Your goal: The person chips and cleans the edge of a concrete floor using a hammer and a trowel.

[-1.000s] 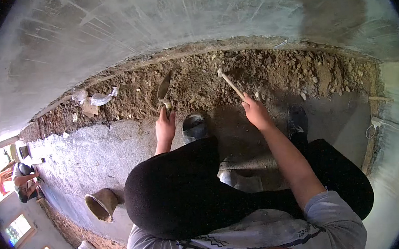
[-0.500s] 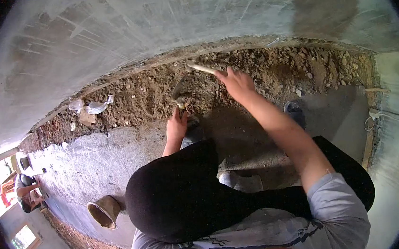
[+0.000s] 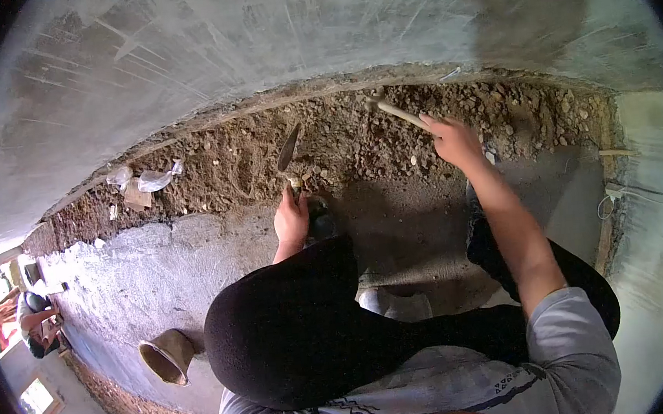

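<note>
Here's the trowel (image 3: 289,149), blade over the rubble strip (image 3: 513,122), handle clasped in the left hand (image 3: 292,222); apart from it, to the right, the right hand (image 3: 456,144) grips the hammer (image 3: 405,115), its head toward the far wall (image 3: 254,44). Nearer, a bucket (image 3: 177,349) sits left, and zigzags and triangles mark the grey shirt (image 3: 457,377), dark print.
</note>
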The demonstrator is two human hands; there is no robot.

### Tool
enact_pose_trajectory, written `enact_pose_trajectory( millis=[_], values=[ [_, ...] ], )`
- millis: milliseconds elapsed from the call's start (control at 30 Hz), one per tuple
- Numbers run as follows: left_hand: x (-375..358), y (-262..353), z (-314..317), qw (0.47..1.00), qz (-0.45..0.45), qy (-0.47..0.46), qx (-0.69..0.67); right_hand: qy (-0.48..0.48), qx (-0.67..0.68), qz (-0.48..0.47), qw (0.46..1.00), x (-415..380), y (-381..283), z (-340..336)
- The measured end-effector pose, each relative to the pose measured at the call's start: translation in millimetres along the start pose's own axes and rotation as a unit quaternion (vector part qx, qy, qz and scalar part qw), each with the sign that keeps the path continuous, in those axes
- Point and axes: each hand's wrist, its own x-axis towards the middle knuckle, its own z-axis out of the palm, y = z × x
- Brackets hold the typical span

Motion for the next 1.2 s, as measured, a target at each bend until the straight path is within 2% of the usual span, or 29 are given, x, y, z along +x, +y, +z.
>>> enact_pose_trajectory(
  millis=[33, 100, 167, 233, 300, 333, 367, 433, 500, 533, 567, 633, 667, 767, 800, 833, 900, 933, 1033, 1067, 1100, 1167, 1200],
  values=[
    [0.0, -0.1, 0.7, 1.000, 0.002, 0.009, -0.003, -0.002, 0.001, -0.001, 1.000, -4.6, -6.2, 3.1],
    [1.3, -1.4, 2.0, 1.000, 0.001, 0.018, -0.003, 0.126, 0.188, -0.080, 0.971, -13.8, -28.4, 12.1],
    [5.0, -5.3, 3.3, 1.000, -0.024, 0.000, -0.013, 0.135, 0.213, -0.090, 0.963, -21.6, -48.2, 25.8],
    [3.9, -5.0, 2.9, 1.000, -0.024, 0.006, -0.015, 0.198, 0.283, -0.080, 0.935, -26.8, -60.8, 59.5],
    [3.4, -3.2, 2.6, 1.000, -0.019, 0.013, -0.004, 0.158, 0.288, -0.021, 0.944, -40.6, -69.9, 82.6],
    [2.8, 0.1, 1.5, 1.000, -0.015, 0.015, -0.006, 0.067, 0.255, 0.068, 0.962, -41.1, -62.9, 103.1],
    [1.7, 3.5, -0.6, 1.000, -0.028, 0.007, -0.001, 0.032, 0.237, 0.093, 0.967, -36.6, -39.3, 153.2],
    [1.2, 8.8, -3.9, 0.999, -0.042, -0.002, 0.004, -0.019, 0.132, 0.137, 0.982, -39.0, -32.1, 160.5],
    [-0.8, 9.8, -4.4, 0.999, -0.051, -0.005, 0.001, 0.017, 0.181, 0.148, 0.972, -46.3, -24.7, 144.5],
    [-3.2, 6.9, -2.9, 0.999, -0.051, -0.008, 0.001, -0.019, 0.238, 0.177, 0.955, -51.7, -32.5, 110.2],
    [-4.0, 3.8, -1.5, 0.999, -0.038, 0.000, -0.001, -0.018, 0.237, 0.181, 0.954, -58.3, -31.4, 97.8],
    [-0.1, 3.0, 0.6, 1.000, -0.021, 0.012, -0.007, 0.034, 0.293, 0.137, 0.946, -64.8, -22.3, 81.9],
    [-0.2, 2.5, 1.0, 1.000, -0.015, 0.013, -0.002, 0.155, 0.315, 0.054, 0.935, -67.3, -18.8, 92.7],
    [-2.1, -3.4, 7.6, 1.000, 0.002, 0.022, 0.008, 0.174, 0.309, 0.026, 0.935, -65.7, -15.0, 115.8],
    [-3.2, -4.5, 10.7, 0.998, 0.024, 0.059, -0.008, 0.107, 0.287, 0.038, 0.951, -70.1, -19.7, 116.0],
    [-4.2, -6.6, 12.5, 0.994, 0.046, 0.096, -0.023, 0.110, 0.287, 0.037, 0.951, -69.7, -25.2, 116.4],
    [-6.2, -7.1, 15.9, 0.994, 0.039, 0.105, -0.022, -0.048, 0.122, 0.016, 0.991, -65.1, -36.5, 120.3],
    [-6.1, -7.4, 16.1, 0.995, 0.035, 0.096, -0.015, 0.022, 0.135, -0.001, 0.991, -63.2, -43.4, 125.5],
    [-7.2, -17.0, 18.8, 0.994, 0.045, 0.098, -0.002, 0.028, 0.176, 0.037, 0.983, -69.6, -59.8, 110.7],
    [-8.1, -15.9, 18.7, 0.994, 0.038, 0.098, -0.013, 0.102, 0.193, 0.004, 0.976, -73.8, -58.2, 116.2],
    [-7.9, -16.6, 19.2, 0.994, 0.032, 0.097, -0.025, 0.100, 0.195, 0.005, 0.976, -79.7, -59.7, 115.2],
    [-8.4, -17.1, 16.9, 0.995, 0.032, 0.091, -0.028, 0.179, 0.248, -0.006, 0.952, -90.3, -61.3, 108.3],
    [-8.6, -16.3, 16.2, 0.995, 0.031, 0.090, -0.030, 0.145, 0.227, 0.010, 0.963, -88.0, -50.9, 122.1]
  ],
)
